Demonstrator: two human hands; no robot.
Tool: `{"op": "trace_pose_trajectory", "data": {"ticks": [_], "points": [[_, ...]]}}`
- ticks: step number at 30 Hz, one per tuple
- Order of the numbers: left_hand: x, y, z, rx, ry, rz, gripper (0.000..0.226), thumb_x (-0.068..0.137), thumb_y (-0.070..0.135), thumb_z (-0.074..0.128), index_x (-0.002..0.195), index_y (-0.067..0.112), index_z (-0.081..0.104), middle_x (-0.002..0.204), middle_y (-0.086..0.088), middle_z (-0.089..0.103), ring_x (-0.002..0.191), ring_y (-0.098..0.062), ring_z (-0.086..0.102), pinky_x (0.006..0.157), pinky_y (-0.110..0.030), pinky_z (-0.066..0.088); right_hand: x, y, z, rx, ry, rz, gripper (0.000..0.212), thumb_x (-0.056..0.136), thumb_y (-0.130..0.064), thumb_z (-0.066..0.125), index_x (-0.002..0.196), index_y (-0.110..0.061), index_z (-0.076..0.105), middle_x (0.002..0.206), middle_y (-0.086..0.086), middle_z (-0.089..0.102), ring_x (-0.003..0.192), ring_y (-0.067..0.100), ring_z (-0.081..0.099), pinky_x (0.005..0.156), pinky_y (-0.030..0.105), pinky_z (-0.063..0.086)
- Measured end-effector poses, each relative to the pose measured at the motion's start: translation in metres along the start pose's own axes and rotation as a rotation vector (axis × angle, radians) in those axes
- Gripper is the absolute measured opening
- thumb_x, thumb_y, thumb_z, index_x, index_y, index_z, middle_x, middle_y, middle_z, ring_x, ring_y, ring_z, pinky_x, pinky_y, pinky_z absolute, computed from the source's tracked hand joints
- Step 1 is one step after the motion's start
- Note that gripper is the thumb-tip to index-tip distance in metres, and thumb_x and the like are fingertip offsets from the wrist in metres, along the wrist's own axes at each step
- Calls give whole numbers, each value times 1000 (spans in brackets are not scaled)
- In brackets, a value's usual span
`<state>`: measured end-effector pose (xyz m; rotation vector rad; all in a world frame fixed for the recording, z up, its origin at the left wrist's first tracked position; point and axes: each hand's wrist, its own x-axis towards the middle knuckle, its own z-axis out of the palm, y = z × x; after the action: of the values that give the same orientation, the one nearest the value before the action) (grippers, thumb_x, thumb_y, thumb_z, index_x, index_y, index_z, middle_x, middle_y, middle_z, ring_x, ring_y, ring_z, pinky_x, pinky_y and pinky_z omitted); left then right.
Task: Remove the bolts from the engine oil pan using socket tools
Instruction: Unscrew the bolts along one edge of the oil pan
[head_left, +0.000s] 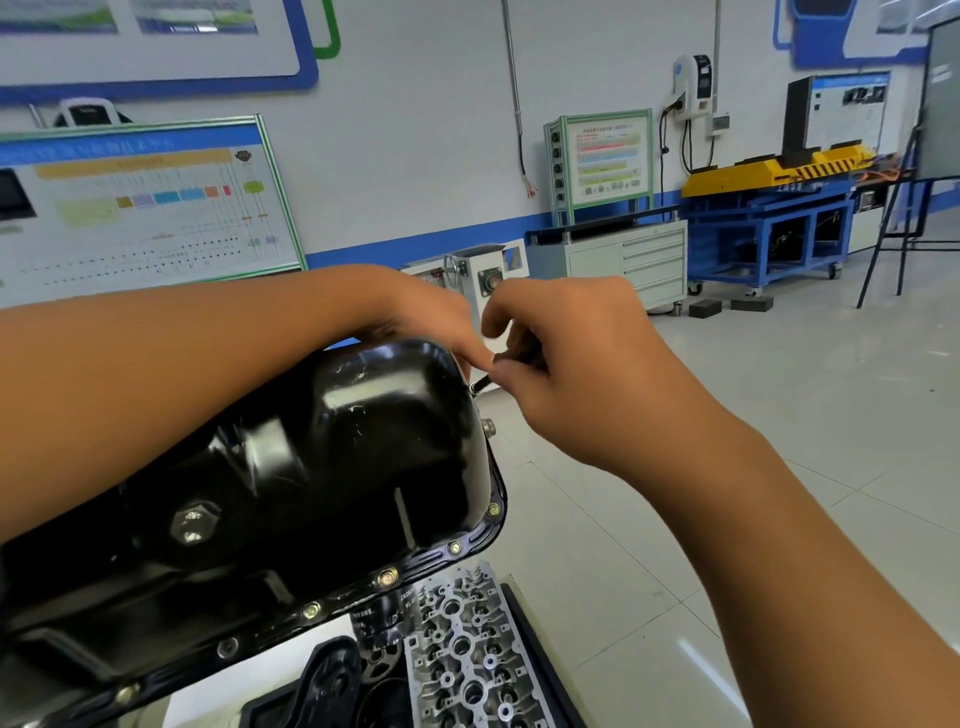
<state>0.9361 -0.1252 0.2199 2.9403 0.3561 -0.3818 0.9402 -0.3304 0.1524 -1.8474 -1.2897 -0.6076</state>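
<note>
A glossy black oil pan (291, 467) fills the lower left, tilted, with several bolts along its flange, such as a bolt (387, 577) on the near edge and a bolt (488, 427) on the right edge. My right hand (566, 364) grips a dark socket tool (511, 358) whose tip (477, 386) meets the pan's far right edge. My left hand (421, 317) reaches over the top of the pan, its fingertips touching the tool near its tip. A large drain plug (193, 522) sits on the pan's side.
Below the pan lie a grey cylinder head (467, 649) and black parts on a dark tray (540, 670). A pale tiled floor spreads to the right. A white drawer cabinet (649, 265), a blue and yellow bench (769, 208) and wall boards stand at the back.
</note>
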Motion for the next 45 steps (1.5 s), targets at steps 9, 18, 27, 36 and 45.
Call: {"op": "trace_pose_trajectory", "data": {"ticks": [9,18,27,36,45], "points": [[-7,3,0,-30,7,29,15,79,39,73,76,25,69,71,11,71,76,1,70,71,-11,49,-2,-14,-1,-7,13,10,28,82,-4,68,99,-25,60,83,-1,63,77,23,62,65,44,58],[-16,12,1,-10,-2,17,71,47,55,66,99,8,77,107,-15,74,104,-25,70,103,-50,51,-4,-26,12,-65,136,200,9,97,-25,63,104,-20,61,78,3,60,75,26,60,61,34,50],[-11,6,0,-6,-6,4,42,54,52,69,82,23,79,91,1,77,95,-20,72,94,-38,56,-3,-23,16,-4,177,225,23,95,-46,64,94,-23,64,76,-2,65,76,20,63,66,34,54],[-10,4,-1,4,-31,-13,60,59,58,69,99,14,78,106,-11,75,106,-25,71,101,-46,53,-10,-16,17,205,207,259,14,85,-22,65,94,-32,66,74,-10,67,71,11,63,65,37,57],[0,-2,-2,4,-25,-25,39,81,56,71,89,20,81,96,-4,78,99,-21,72,101,-46,54,-16,-15,11,72,137,149,21,85,-12,73,100,-26,65,75,-5,64,71,14,62,66,39,56]]}}
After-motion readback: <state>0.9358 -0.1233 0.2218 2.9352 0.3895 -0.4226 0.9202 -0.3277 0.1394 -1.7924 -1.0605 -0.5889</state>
